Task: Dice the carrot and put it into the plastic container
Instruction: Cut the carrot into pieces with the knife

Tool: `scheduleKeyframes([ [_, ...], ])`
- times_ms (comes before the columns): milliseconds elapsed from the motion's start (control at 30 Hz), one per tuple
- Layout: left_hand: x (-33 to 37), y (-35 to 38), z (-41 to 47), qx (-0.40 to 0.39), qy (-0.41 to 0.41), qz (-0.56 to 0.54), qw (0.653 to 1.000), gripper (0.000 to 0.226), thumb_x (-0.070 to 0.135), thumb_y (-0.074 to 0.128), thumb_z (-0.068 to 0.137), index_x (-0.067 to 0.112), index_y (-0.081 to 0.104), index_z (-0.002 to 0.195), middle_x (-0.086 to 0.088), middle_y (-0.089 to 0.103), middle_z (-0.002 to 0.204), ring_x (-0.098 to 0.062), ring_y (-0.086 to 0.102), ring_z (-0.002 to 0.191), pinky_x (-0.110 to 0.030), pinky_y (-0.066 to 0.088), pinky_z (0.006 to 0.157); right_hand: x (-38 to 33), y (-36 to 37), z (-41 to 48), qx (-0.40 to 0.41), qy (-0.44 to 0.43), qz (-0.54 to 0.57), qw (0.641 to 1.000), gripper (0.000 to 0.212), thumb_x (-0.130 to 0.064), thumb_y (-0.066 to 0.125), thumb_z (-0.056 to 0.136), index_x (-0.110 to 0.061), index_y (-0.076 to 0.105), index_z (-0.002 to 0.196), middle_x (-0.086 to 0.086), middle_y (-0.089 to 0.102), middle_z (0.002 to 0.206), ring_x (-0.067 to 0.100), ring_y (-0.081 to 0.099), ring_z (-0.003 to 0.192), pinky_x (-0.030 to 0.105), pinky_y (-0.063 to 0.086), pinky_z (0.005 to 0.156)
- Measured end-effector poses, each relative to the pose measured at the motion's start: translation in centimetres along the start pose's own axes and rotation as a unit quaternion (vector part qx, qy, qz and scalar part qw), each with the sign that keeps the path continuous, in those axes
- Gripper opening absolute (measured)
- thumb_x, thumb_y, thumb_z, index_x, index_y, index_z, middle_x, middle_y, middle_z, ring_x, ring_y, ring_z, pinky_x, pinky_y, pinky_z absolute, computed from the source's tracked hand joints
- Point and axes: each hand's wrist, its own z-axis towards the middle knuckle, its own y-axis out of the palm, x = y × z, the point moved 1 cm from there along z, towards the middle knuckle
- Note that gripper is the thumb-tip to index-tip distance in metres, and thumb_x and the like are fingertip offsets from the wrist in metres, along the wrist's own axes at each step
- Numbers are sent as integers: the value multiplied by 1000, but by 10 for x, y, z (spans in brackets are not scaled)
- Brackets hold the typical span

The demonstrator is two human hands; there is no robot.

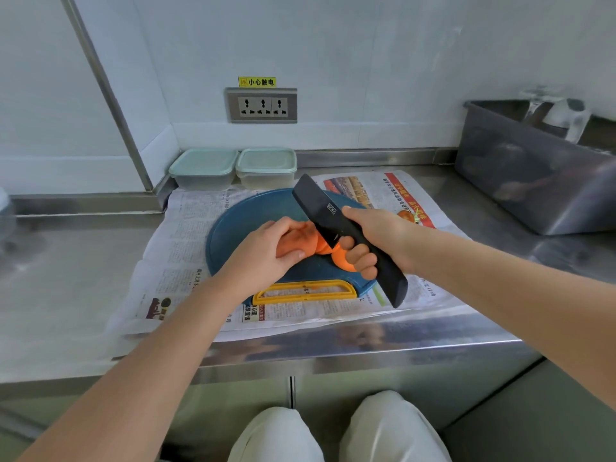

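Head-height view down onto a broad stainless steel counter [83, 261], spread with open sheets of printed newspaper [186, 235]; deep grey metal tub [520, 168] at the far right, contents too blurred to tell; round dark blue plastic cutting board [240, 221] lying on the newspaper, with a yellow handle slot [305, 291] on its near edge; behind the board, at the counter's back edge, two translucent plastic containers [203, 170], the second [266, 166] just right of the first, both with pale green lids on, so not yet ready to receive anything; long black-bladed kitchen knife [316, 208] held aslant over the middle of the board, tip pointing away toward the containers; right hand [373, 238] wrapped firmly round the knife's handle, thumb laid on the flat of the blade, fingers curled beneath; left hand [263, 251] curled down over the orange carrot [320, 247], pinning it to the board, fingertips hidden; carrot at the board's centre, between both hands and mostly covered, blade touching or just above it, hard to say which; probably stiff, dense and light, resisting the edge and then snapping apart; round and smooth, hence apt to roll or skid on plastic; best held from above near the uncut end, fingertips tucked back, well clear of the edge; cut pieces small, likely to scatter.
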Motion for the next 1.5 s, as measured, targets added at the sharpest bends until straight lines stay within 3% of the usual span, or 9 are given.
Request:
scheduleKeyframes([
  [767,4,-1,0,4,-16,2,1000,40,30,65,88,26,49,123,4,55,123,-14,54,109,-23,40,81,1,2,-8,32,6,-29,999,57,-54,31,99,-14,42,61,-1,38,47,11,31,35,17,31,35],
  [1367,9,1,2,-6,-35,37,999,36,33,63,89,24,45,118,-3,53,121,-18,54,107,-26,42,82,-9,12,6,49,66,-69,994,57,-55,26,98,-16,39,58,-2,33,44,11,28,30,16,29,34],
  [1500,7,3,1,1,-21,2,1000,36,34,67,86,31,47,115,-1,54,114,-17,56,101,-32,50,84,16,27,17,80,97,-66,990,58,-60,29,95,-15,40,61,0,35,42,14,30,31,15,31,38],
])
